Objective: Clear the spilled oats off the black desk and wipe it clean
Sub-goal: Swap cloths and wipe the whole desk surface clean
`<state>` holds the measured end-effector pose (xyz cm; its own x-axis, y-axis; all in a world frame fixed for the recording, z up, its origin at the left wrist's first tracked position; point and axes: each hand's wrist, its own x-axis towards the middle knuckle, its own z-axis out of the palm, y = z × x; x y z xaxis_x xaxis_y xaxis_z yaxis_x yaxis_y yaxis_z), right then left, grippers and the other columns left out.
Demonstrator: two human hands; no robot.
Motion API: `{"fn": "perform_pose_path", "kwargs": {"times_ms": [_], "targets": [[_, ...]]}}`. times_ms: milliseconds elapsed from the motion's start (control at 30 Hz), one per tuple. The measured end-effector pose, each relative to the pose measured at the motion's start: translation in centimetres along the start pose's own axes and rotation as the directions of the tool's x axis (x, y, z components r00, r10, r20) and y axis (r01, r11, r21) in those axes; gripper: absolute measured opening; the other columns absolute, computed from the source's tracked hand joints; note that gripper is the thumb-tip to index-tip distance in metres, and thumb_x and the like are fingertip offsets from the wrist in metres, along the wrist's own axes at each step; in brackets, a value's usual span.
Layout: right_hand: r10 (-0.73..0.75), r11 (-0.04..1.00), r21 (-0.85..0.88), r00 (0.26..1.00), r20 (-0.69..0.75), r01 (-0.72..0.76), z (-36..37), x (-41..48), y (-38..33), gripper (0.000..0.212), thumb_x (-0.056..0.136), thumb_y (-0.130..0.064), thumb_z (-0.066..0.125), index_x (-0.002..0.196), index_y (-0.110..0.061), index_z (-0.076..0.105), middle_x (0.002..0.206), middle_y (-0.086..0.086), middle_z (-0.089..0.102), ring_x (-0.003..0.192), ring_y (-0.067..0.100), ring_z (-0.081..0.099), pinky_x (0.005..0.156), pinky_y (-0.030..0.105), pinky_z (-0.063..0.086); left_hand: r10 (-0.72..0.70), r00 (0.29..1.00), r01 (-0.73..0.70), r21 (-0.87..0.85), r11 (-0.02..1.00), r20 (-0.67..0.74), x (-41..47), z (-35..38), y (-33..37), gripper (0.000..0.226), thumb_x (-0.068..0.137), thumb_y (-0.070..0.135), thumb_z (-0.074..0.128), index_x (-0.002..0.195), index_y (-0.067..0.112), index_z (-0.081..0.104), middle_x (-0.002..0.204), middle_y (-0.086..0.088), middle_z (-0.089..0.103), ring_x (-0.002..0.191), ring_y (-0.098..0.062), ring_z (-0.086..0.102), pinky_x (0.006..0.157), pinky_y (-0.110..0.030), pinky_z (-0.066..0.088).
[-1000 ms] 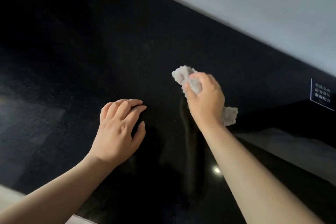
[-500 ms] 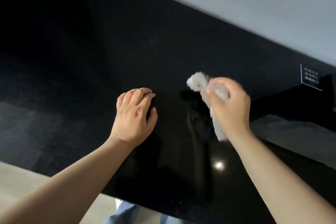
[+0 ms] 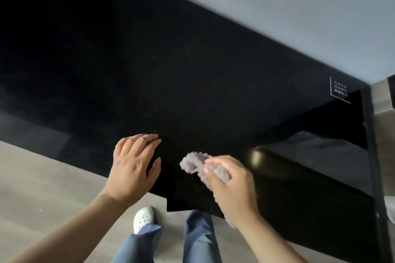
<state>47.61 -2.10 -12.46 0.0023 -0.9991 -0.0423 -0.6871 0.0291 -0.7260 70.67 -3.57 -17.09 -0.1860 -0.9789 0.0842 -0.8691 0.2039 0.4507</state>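
Note:
The black desk fills most of the view, glossy and dark; I see no oats on it, only a faint speck or two near the middle. My right hand grips a crumpled grey-white cloth and presses it on the desk close to the front edge. My left hand lies flat on the desk just left of the cloth, fingers together, holding nothing. Part of the cloth hangs out below my right wrist.
A grey wall runs along the desk's far edge. A small white printed label sits at the desk's far right. Below the front edge are grey floor, my blue trouser legs and a white shoe.
Both hands have drawn back toward the desk's front edge, the cloth sliding with the right hand. The view has tilted down, so floor, legs and shoe now show.

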Motion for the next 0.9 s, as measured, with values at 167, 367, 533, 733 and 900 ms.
{"fn": "perform_pose_path", "kwargs": {"times_ms": [167, 367, 533, 733, 900], "targets": [[0.226, 0.973, 0.018, 0.922, -0.316, -0.232, -5.7, 7.8, 2.2, 0.007, 0.083, -0.025, 0.063, 0.089, -0.028, 0.067, 0.096, -0.011, 0.065, 0.091, 0.01, 0.061, 0.08, 0.029, 0.048, 0.04, 0.999, -0.041, 0.036, 0.999, 0.023, -1.0, -0.2, -0.8, 0.043, 0.09, 0.034, 0.044, 0.121, 0.013, 0.064, 0.128, -0.001, 0.057, 0.119, -0.024, 0.05, 0.106, -0.039, 0.029], [0.297, 0.884, -0.232, 0.871, -0.392, -0.406, -2.1, 7.6, 5.6, 0.014, 0.086, -0.036, 0.056, 0.098, -0.032, 0.063, 0.107, -0.006, 0.06, 0.101, 0.021, 0.057, 0.082, 0.043, 0.049, 0.054, 0.998, -0.052, 0.071, 0.996, -0.026, -1.0, 0.3, -1.0, 0.04, 0.091, 0.031, 0.045, 0.12, 0.01, 0.064, 0.125, -0.005, 0.059, 0.118, -0.026, 0.051, 0.106, -0.041, 0.03], [0.037, 0.923, -0.349, 0.941, -0.335, -0.161, 3.1, -1.7, 2.7, 0.011, 0.083, -0.029, 0.066, 0.094, -0.029, 0.066, 0.095, -0.011, 0.063, 0.085, 0.013, 0.053, 0.078, 0.03, 0.04, 0.056, 0.998, -0.053, 0.091, 0.994, -0.032, -1.1, 0.4, -0.9, 0.042, 0.091, 0.032, 0.044, 0.12, 0.008, 0.063, 0.125, -0.007, 0.059, 0.117, -0.027, 0.051, 0.106, -0.042, 0.03], [0.029, 0.978, -0.197, 0.983, -0.182, -0.065, 5.2, -8.1, 0.1, 0.014, 0.084, -0.036, 0.056, 0.09, -0.031, 0.067, 0.094, -0.017, 0.063, 0.084, 0.007, 0.056, 0.075, 0.03, 0.047, 0.039, 0.999, -0.039, 0.083, 0.996, 0.002, -0.9, -0.1, -0.8, 0.041, 0.091, 0.032, 0.045, 0.12, 0.008, 0.063, 0.125, -0.006, 0.058, 0.118, -0.027, 0.05, 0.105, -0.04, 0.029], [0.148, 0.98, 0.152, 0.977, -0.153, -0.125, 2.3, -5.3, -2.3, 0.01, 0.084, -0.013, 0.069, 0.085, -0.023, 0.069, 0.087, -0.015, 0.066, 0.088, 0.003, 0.063, 0.073, 0.012, 0.047, 0.004, 0.999, -0.006, 0.037, 0.999, 0.05, -0.7, -0.7, -0.7, 0.043, 0.09, 0.039, 0.044, 0.117, 0.012, 0.065, 0.123, -0.002, 0.058, 0.116, -0.025, 0.051, 0.104, -0.04, 0.031]]}}
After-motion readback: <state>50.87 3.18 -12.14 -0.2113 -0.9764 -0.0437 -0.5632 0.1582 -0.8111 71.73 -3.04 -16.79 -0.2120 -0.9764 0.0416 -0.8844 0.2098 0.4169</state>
